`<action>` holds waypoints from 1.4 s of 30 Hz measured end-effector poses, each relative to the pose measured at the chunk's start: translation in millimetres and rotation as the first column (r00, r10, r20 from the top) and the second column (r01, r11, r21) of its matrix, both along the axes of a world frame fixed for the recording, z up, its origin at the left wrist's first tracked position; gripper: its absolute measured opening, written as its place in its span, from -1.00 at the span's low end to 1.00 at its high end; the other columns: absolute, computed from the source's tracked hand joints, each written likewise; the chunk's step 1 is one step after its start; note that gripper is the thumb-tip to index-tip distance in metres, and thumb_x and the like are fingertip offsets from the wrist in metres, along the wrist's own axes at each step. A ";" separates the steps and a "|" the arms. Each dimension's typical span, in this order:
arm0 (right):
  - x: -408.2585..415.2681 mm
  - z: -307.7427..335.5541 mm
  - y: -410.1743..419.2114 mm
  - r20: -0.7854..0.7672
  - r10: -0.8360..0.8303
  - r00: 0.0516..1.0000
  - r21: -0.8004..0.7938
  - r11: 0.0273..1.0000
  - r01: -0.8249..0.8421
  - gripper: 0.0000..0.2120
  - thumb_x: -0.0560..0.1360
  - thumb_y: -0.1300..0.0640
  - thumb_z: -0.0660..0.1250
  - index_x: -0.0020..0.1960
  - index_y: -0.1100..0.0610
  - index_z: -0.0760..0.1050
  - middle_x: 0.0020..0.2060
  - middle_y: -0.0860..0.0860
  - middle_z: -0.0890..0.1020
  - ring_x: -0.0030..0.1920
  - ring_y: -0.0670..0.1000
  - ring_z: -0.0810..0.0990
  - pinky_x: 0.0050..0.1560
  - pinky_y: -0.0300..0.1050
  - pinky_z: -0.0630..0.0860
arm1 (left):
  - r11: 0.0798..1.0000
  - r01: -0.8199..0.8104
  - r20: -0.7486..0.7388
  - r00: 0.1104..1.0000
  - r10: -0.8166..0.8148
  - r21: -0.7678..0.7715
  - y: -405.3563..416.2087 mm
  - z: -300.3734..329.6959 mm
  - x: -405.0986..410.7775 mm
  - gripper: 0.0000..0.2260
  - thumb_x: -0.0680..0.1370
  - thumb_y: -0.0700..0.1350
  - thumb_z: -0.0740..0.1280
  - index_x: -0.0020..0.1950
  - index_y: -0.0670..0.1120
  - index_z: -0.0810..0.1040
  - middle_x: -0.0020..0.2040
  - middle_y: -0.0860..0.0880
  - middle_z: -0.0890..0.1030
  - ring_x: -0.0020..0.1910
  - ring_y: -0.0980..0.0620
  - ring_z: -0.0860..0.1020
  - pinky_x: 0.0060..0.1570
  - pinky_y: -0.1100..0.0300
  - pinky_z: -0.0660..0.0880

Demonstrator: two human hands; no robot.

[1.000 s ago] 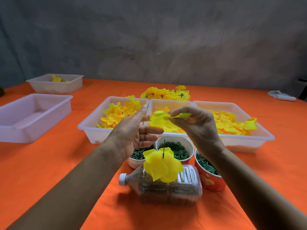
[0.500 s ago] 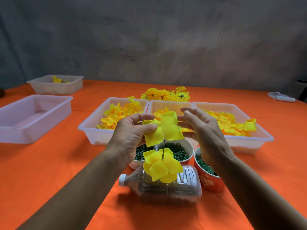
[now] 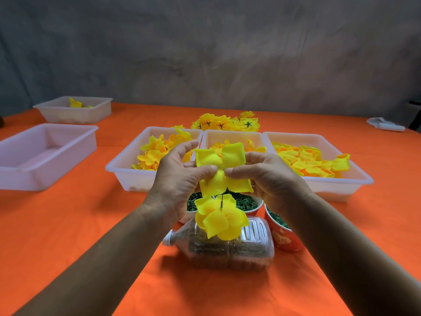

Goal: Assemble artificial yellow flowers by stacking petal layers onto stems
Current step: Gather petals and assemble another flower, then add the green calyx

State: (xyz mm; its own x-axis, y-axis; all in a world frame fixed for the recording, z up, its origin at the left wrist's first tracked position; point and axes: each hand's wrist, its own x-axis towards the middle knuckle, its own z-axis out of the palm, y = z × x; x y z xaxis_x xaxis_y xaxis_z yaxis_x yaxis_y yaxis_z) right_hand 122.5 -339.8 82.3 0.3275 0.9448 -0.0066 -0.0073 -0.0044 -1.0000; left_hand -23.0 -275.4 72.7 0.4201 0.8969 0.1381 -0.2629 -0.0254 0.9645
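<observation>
1. Far to your left, an empty-looking clear tray (image 3: 45, 156) sits on the orange tablecloth (image 3: 91, 224), and behind it a smaller tray (image 3: 75, 110) holds a few yellow petals.
2. Moving in, the left petal tray (image 3: 134, 169) of the row of three holds a heap of yellow and orange petals.
3. Your left hand (image 3: 180, 183) pinches the four-lobed yellow petal layer (image 3: 222, 169) near its middle, thumb on the side facing you, fingers curled behind it.
4. That petal layer is held up in the air, directly above the thin dark stem (image 3: 221, 200), in front of the middle tray (image 3: 232, 137). Whether the stem tip already touches the layer, you cannot tell.
5. Below it, the stem stands upright through a partly built flower (image 3: 218, 221) of yellow petals, which sits on a clear plastic bottle (image 3: 227, 249) lying on its side, cap to your left.
6. Behind the bottle, two white cups (image 3: 248, 202) hold small green pieces; your hands cover much of them.
7. Behind the middle tray lies a pile of finished flowers (image 3: 225, 123) with dark star centres.
8. Your right hand (image 3: 266, 179) pinches the same petal layer from the other side, its thumb tip nearly meeting your left thumb.
9. A red cup (image 3: 284, 238) of green pieces stands just right of the bottle.
10. The right petal tray (image 3: 341, 179) holds loose yellow petals, and a white object (image 3: 385, 124) lies at the far right edge.
</observation>
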 end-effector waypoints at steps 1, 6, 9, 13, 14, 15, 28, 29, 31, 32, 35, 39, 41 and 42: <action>-0.6 -1.5 -0.2 0.003 0.003 1.000 -0.016 1.000 -0.003 -0.75 0.29 0.33 0.48 -0.04 0.18 0.60 -0.16 0.11 0.71 -0.07 0.18 0.68 0.08 0.13 0.55 | 1.000 0.011 -0.006 1.000 -0.011 -0.021 -0.2 -1.2 -0.3 -0.56 0.38 -0.38 0.43 0.14 0.00 0.49 -0.27 -0.02 0.69 -0.32 0.04 0.66 -0.35 0.15 0.61; -0.6 -4.4 -1.6 -0.024 0.036 0.999 -0.069 0.997 -0.038 -0.80 0.31 0.31 0.47 -0.08 0.19 0.60 -0.20 0.08 0.72 -0.16 0.08 0.69 -0.05 0.02 0.58 | 0.993 0.068 -0.047 0.996 -0.073 -0.095 0.6 -5.7 -2.0 -0.70 0.35 -0.35 0.46 0.00 -0.08 0.53 -0.28 -0.04 0.69 -0.33 0.00 0.66 -0.37 0.14 0.61; 1.8 -3.3 -1.1 -0.059 0.022 0.998 -0.056 0.998 -0.025 -0.87 0.32 0.35 0.46 -0.28 0.22 0.52 -0.37 0.00 0.69 -0.37 -0.06 0.67 -0.41 -0.17 0.52 | 0.992 0.051 -0.066 0.996 -0.059 -0.117 2.4 -4.6 -1.4 -0.69 0.33 -0.35 0.47 0.01 -0.11 0.55 -0.27 -0.07 0.69 -0.31 -0.02 0.66 -0.37 0.13 0.61; 3.9 -0.6 0.6 -0.035 0.023 0.999 -0.061 0.998 -0.025 -0.88 0.32 0.35 0.46 -0.25 0.21 0.55 -0.37 0.00 0.69 -0.40 -0.07 0.66 -0.49 -0.25 0.50 | 0.988 0.065 -0.081 0.994 -0.077 -0.141 3.6 -1.2 -0.4 -0.69 0.33 -0.35 0.47 0.02 -0.14 0.55 -0.23 -0.10 0.68 -0.31 -0.02 0.65 -0.40 0.14 0.59; 4.7 -0.6 1.0 -0.029 0.029 0.999 -0.061 0.998 -0.031 -0.88 0.31 0.35 0.46 -0.23 0.19 0.56 -0.36 0.01 0.69 -0.38 -0.05 0.67 -0.43 -0.23 0.51 | 0.986 0.073 -0.083 0.993 -0.086 -0.152 3.6 -0.4 -0.3 -0.69 0.33 -0.35 0.47 0.03 -0.15 0.55 -0.23 -0.10 0.67 -0.31 -0.02 0.65 -0.41 0.15 0.58; 5.4 -0.5 0.7 -0.025 0.028 0.999 -0.062 0.998 -0.030 -0.88 0.31 0.36 0.46 -0.26 0.19 0.57 -0.36 0.01 0.69 -0.38 -0.05 0.67 -0.41 -0.22 0.51 | 0.983 0.082 -0.083 0.992 -0.096 -0.164 3.3 0.2 -0.2 -0.70 0.33 -0.35 0.47 0.01 -0.15 0.55 -0.23 -0.10 0.67 -0.33 -0.01 0.65 -0.42 0.16 0.56; -1.2 -6.4 0.8 -0.025 0.011 1.000 -0.155 0.988 -0.015 -0.72 0.29 0.36 0.48 -0.02 0.22 0.55 -0.10 0.19 0.69 -0.09 0.17 0.66 0.03 0.08 0.57 | 0.963 0.106 -0.139 0.980 -0.143 -0.248 2.2 -3.3 0.2 -0.74 0.35 -0.37 0.45 -0.01 -0.18 0.55 -0.27 -0.12 0.66 -0.37 0.00 0.64 -0.46 0.18 0.55; -0.6 -7.0 1.2 -0.033 0.000 0.999 -0.150 0.989 -0.005 -0.74 0.29 0.37 0.48 -0.08 0.20 0.53 -0.13 0.17 0.69 -0.11 0.16 0.66 -0.02 0.05 0.58 | 0.962 0.106 -0.140 0.980 -0.144 -0.250 2.2 -3.6 0.2 -0.74 0.34 -0.37 0.45 -0.02 -0.18 0.54 -0.28 -0.11 0.66 -0.38 0.00 0.64 -0.46 0.18 0.55; -0.1 -7.6 1.8 -0.049 -0.020 0.999 -0.132 0.991 0.013 -0.77 0.28 0.38 0.49 -0.19 0.19 0.49 -0.21 0.14 0.69 -0.14 0.15 0.67 -0.10 0.01 0.58 | 0.963 0.104 -0.141 0.980 -0.143 -0.251 2.5 -3.7 0.0 -0.72 0.33 -0.37 0.46 -0.01 -0.18 0.54 -0.27 -0.12 0.67 -0.38 0.00 0.65 -0.46 0.18 0.54; -0.2 -7.4 2.2 -0.059 -0.024 0.998 -0.125 0.992 0.016 -0.77 0.27 0.39 0.49 -0.25 0.18 0.48 -0.23 0.14 0.69 -0.13 0.16 0.67 -0.08 0.04 0.58 | 0.963 0.101 -0.143 0.980 -0.139 -0.248 3.0 -3.5 0.1 -0.72 0.33 -0.36 0.46 -0.01 -0.18 0.54 -0.26 -0.12 0.67 -0.36 0.00 0.65 -0.46 0.18 0.55; -1.8 -5.3 3.7 -0.058 -0.039 0.998 -0.123 0.992 0.032 -0.72 0.25 0.38 0.51 -0.25 0.13 0.45 -0.18 0.15 0.68 -0.05 0.20 0.65 0.11 0.17 0.52 | 0.966 0.097 -0.152 0.979 -0.135 -0.238 4.4 -2.6 0.7 -0.74 0.34 -0.36 0.46 -0.02 -0.18 0.55 -0.24 -0.12 0.66 -0.34 0.00 0.64 -0.44 0.17 0.55; -0.9 -4.0 5.6 -0.052 -0.029 0.998 -0.122 0.992 0.023 -0.69 0.27 0.38 0.49 -0.21 0.12 0.40 -0.26 0.09 0.68 -0.17 0.12 0.66 -0.09 0.02 0.58 | 0.964 0.100 -0.161 0.977 -0.142 -0.245 5.3 -2.1 1.8 -0.73 0.36 -0.36 0.45 0.02 -0.19 0.54 -0.23 -0.12 0.65 -0.34 -0.01 0.63 -0.44 0.16 0.57; 0.0 -5.4 6.2 -0.058 -0.026 0.998 -0.137 0.990 0.017 -0.74 0.28 0.38 0.48 -0.22 0.16 0.43 -0.25 0.11 0.69 -0.18 0.12 0.66 -0.14 -0.01 0.57 | 0.961 0.100 -0.162 0.976 -0.145 -0.257 5.7 -2.9 2.4 -0.73 0.36 -0.36 0.45 0.02 -0.19 0.54 -0.24 -0.13 0.65 -0.34 -0.01 0.63 -0.41 0.14 0.59; 0.4 -6.4 7.0 -0.055 -0.023 0.998 -0.147 0.989 0.015 -0.76 0.29 0.37 0.48 -0.19 0.20 0.45 -0.20 0.14 0.68 -0.16 0.14 0.66 -0.13 0.01 0.56 | 0.959 0.102 -0.160 0.976 -0.148 -0.266 5.8 -3.4 2.6 -0.74 0.37 -0.36 0.44 0.01 -0.19 0.54 -0.26 -0.12 0.65 -0.36 -0.01 0.63 -0.41 0.14 0.60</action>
State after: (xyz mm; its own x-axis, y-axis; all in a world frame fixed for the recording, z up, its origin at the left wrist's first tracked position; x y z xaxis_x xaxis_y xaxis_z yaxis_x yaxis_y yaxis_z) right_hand 122.9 -332.8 75.9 0.3406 0.9258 -0.1638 -0.0656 -0.1504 -0.9864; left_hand -20.4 -269.7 69.3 0.5282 0.8311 -0.1742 -0.0732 0.2490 0.9657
